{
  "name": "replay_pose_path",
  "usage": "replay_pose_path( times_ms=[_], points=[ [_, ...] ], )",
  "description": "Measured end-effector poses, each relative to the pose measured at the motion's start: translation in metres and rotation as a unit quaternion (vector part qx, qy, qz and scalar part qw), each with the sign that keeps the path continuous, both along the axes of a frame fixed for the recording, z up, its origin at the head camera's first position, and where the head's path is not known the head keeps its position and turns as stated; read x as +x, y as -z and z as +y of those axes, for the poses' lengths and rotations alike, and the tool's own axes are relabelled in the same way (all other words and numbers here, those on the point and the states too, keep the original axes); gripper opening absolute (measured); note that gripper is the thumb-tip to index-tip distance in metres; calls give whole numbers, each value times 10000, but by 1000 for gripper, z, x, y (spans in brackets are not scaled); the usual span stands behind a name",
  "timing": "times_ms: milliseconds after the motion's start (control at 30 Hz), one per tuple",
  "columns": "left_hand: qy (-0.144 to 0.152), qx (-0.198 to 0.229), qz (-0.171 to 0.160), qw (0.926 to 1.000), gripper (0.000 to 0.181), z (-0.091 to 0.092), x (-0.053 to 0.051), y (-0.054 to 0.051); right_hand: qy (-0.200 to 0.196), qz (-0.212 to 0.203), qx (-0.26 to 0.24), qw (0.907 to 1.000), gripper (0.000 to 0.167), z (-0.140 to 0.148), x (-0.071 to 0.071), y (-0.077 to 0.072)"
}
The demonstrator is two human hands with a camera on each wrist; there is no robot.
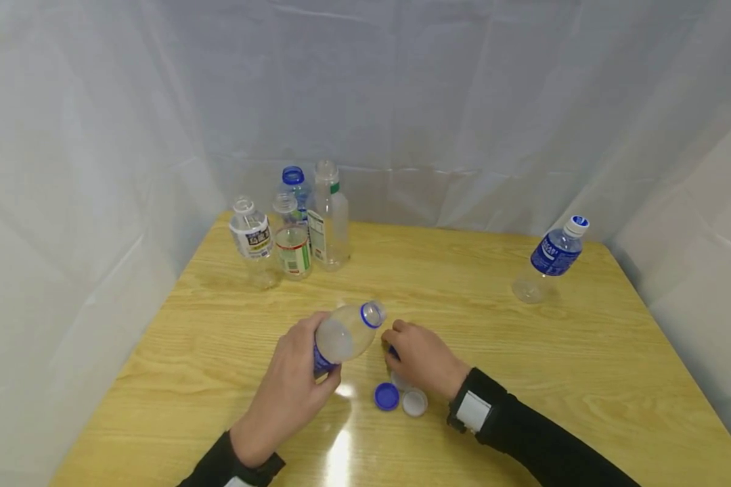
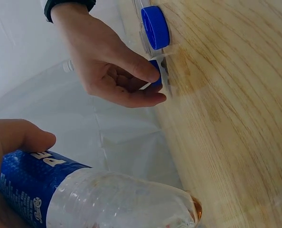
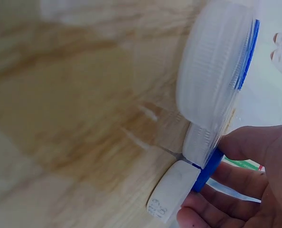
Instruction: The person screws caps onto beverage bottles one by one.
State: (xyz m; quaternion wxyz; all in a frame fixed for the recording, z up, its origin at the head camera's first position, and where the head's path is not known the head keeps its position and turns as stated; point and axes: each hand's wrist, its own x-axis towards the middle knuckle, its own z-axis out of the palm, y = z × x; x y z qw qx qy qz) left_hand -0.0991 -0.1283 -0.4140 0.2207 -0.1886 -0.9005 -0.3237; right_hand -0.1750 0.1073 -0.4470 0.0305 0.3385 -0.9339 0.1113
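Note:
My left hand (image 1: 292, 389) grips a clear bottle with a blue label (image 1: 344, 335), tilted with its uncapped mouth toward the right; the left wrist view shows the label (image 2: 36, 185) beside my thumb. Just right of that mouth, my right hand (image 1: 423, 355) pinches a blue cap (image 3: 210, 168) between thumb and fingers, low at the table among other caps. A white cap (image 3: 173, 192) and a translucent cap (image 3: 214, 61) stand close by it. Nearer the table's front lie another blue cap (image 1: 386, 396) and a whitish cap (image 1: 415, 402).
Several uncapped bottles stand at the back left, among them a clear one with a white label (image 1: 252, 237) and a tall one with a green neck band (image 1: 331, 223). At the right stands a white-capped bottle (image 1: 556, 253). Pale sheeting (image 1: 402, 122) hangs behind the wooden table (image 1: 585, 379).

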Motion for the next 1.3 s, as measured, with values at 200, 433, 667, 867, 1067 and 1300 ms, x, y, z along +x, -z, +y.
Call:
replay_pose_path(
  times_ms=[200, 433, 667, 867, 1067, 1300],
  points=[
    [-27, -12, -2, 10000, 87, 2, 1, 0, 88, -119, -70, 9999, 19, 4, 5, -9],
    [-33, -55, -115, 9999, 86, 4, 1, -1, 65, -122, -475, 9988, 24, 10, 16, -30],
    [-15, -101, 10, 9999, 86, 5, 1, 0, -121, 280, -951, 9950, 25, 16, 27, -57],
    [28, -112, -52, 9999, 86, 7, 1, 0, -341, 689, -1741, 9817, 24, 22, 37, -81],
    [73, -180, -129, 9997, 86, 8, 1, 0, -369, 707, -2256, 9709, 25, 29, 41, -102],
    [113, -346, -145, 9992, 86, 8, 0, -1, -347, 814, -2990, 9501, 25, 33, 44, -118]
  ],
)
